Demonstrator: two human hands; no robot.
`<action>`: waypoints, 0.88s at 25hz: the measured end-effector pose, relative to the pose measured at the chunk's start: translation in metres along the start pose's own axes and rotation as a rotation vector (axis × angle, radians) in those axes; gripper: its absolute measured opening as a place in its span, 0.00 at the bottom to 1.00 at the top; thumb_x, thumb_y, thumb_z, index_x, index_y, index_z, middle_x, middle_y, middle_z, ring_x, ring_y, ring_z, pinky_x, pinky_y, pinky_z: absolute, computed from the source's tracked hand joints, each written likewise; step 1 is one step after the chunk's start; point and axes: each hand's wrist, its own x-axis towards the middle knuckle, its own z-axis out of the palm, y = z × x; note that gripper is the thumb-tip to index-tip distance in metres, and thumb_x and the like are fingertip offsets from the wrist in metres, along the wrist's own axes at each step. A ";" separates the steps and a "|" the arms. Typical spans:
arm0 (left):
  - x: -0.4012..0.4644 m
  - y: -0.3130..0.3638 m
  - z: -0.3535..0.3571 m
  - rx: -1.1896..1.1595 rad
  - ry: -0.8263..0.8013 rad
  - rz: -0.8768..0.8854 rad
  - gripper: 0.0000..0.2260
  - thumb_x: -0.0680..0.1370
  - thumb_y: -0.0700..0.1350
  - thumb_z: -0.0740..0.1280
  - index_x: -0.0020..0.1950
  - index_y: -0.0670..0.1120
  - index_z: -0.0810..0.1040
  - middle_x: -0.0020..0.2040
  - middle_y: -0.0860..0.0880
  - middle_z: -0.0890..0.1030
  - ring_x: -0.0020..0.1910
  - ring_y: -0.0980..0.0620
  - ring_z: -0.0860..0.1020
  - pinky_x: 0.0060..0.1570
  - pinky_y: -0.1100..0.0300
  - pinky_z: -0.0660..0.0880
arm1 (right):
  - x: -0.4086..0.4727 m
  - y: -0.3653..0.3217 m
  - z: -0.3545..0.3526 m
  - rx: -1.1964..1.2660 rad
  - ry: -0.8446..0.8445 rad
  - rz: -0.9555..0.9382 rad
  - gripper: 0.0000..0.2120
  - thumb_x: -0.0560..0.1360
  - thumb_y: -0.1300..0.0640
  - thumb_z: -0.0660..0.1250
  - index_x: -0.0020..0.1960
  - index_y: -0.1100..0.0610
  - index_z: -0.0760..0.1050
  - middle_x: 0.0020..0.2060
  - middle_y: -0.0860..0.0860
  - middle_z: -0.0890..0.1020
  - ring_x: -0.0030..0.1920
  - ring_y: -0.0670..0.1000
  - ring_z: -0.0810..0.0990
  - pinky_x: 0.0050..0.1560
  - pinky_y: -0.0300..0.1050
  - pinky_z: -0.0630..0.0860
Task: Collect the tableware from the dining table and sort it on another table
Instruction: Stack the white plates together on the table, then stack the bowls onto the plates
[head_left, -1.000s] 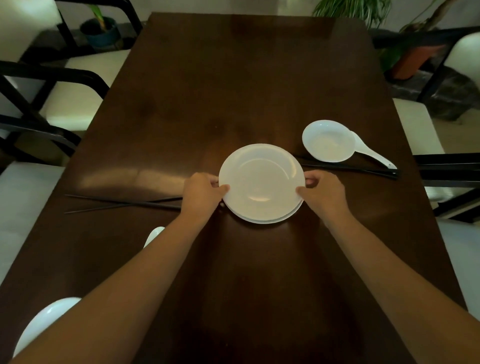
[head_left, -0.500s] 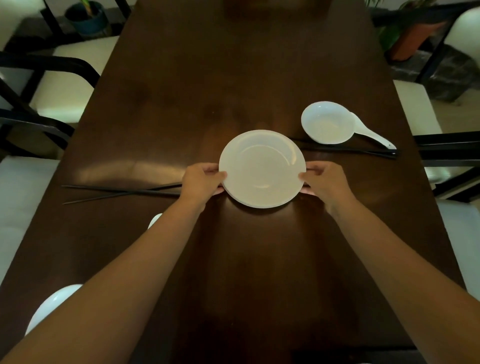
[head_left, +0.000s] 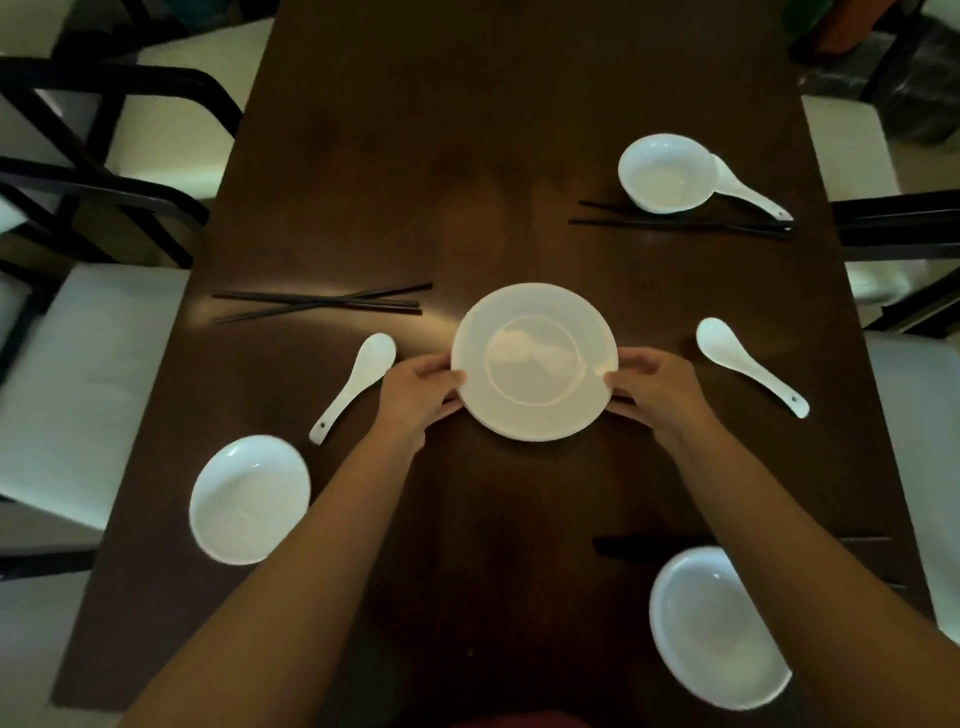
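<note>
From the head view, the round white ceramic plates (head_left: 535, 361), stacked, have risen a little off the dark wooden surface (head_left: 467, 156) since a second ago, the left hand (head_left: 415, 395) and right hand (head_left: 657, 387) each clamped on opposite rims, so carrying off looks under way. Left of the left hand lie a white ceramic spoon (head_left: 356, 382), black chopsticks (head_left: 322, 303) and a white bowl (head_left: 249, 499); right of the right hand a second white spoon (head_left: 748, 366), and under that forearm another white bowl (head_left: 714, 626), which could be knocked.
</note>
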 end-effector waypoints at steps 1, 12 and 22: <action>-0.009 -0.009 -0.006 -0.005 -0.004 -0.013 0.15 0.74 0.36 0.68 0.60 0.43 0.76 0.49 0.48 0.80 0.47 0.52 0.79 0.42 0.59 0.78 | -0.009 0.009 0.000 0.010 -0.011 0.009 0.17 0.71 0.68 0.68 0.58 0.58 0.75 0.54 0.54 0.79 0.52 0.53 0.79 0.44 0.47 0.79; -0.055 -0.068 -0.057 -0.011 0.036 -0.054 0.16 0.73 0.37 0.69 0.60 0.43 0.76 0.46 0.51 0.80 0.44 0.55 0.79 0.36 0.63 0.78 | -0.060 0.062 0.012 -0.088 -0.103 -0.005 0.12 0.71 0.68 0.68 0.51 0.56 0.74 0.49 0.55 0.80 0.52 0.55 0.79 0.48 0.52 0.80; -0.079 -0.074 -0.089 0.404 0.042 0.257 0.15 0.76 0.46 0.66 0.62 0.45 0.75 0.49 0.49 0.81 0.46 0.55 0.80 0.48 0.61 0.77 | -0.092 0.062 0.028 -0.717 0.198 -0.525 0.17 0.71 0.57 0.69 0.58 0.56 0.73 0.57 0.56 0.78 0.56 0.55 0.76 0.53 0.49 0.73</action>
